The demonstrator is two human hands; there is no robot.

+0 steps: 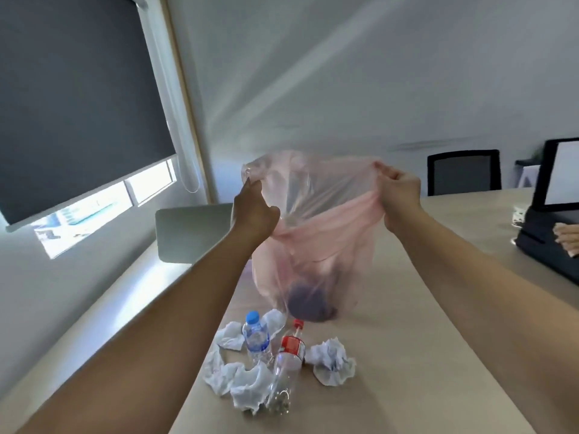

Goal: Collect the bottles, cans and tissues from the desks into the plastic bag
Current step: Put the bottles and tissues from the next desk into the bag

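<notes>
A thin pink plastic bag hangs above the desk, its mouth pulled wide. My left hand pinches the left rim and my right hand pinches the right rim. Something dark and round lies in the bag's bottom. Below the bag on the desk stand a small water bottle with a blue cap and a clear bottle with a red cap and red label, which leans. Crumpled white tissues lie around them: one at the right, one at the front left, one behind.
The beige desk runs to the right. A closed grey laptop lies at the far left end. A black device with a screen and another person's hand are at the right edge. A black chair stands behind.
</notes>
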